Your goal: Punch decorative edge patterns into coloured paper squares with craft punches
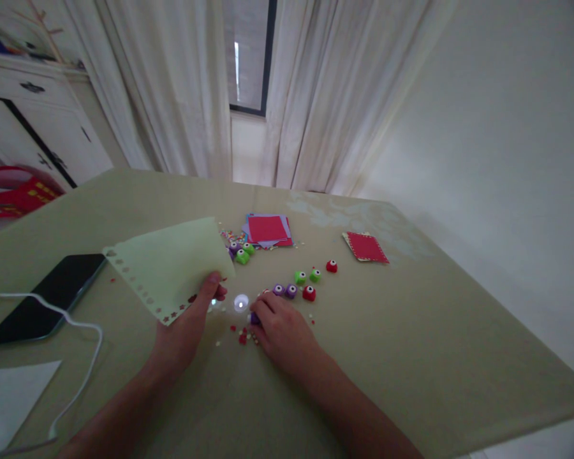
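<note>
My left hand (189,325) pinches the right side of a pale yellow-green paper sheet (172,258), which is tilted up off the table and has small punched shapes along two edges. Closed around a small purple craft punch (255,318), my right hand (287,325) rests on the table; the fingers cover most of the punch. Between the hands lies a small round clear piece (241,303) catching the light. Red and pale paper cutouts (243,338) are scattered just below it. Beyond my right hand stand purple punches (291,291), green punches (300,277) and red punches (309,293).
More punches (242,256) sit by a heap of colourful confetti (232,238) and a stack of coloured paper (268,229). Red paper squares (366,247) lie further right. On the left are a dark phone or tablet (45,299), a white cable (83,324) and white paper (12,398).
</note>
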{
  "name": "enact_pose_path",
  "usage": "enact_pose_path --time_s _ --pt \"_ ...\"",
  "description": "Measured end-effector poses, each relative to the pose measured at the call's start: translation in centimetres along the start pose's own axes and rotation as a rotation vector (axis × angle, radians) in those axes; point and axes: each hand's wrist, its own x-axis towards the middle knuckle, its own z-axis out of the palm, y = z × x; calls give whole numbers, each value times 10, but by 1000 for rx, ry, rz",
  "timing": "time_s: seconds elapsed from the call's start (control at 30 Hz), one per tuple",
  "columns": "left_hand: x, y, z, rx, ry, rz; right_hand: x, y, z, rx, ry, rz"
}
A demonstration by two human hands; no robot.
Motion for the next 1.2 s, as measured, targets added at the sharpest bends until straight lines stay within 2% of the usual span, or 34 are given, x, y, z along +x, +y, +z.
enact_pose_path --time_s 0.1,0.27,0.4,0.53,0.7,0.8,1.03,1.2 --pt "1 -1 0 -18 -12 5 0 -5 0 156 54 61" --pt "2 -6 0 -30 -69 6 0 -10 3 754 261 192" --pt "3 -14 1 -80 -140 -10 4 -6 6 1106 285 282" --pt "2 -18 2 -76 -145 42 9 -3 8 1407 249 409" --pt "-1 -13 1 -57 -156 59 13 0 11 1496 410 455" --pt "-1 -11 1 -51 -165 69 13 0 10 1533 454 462" --pt "-3 -10 0 -50 -206 65 12 -7 -1 1754 444 521" --pt "-5 -9 0 -53 -245 29 13 -6 2 1651 386 519"
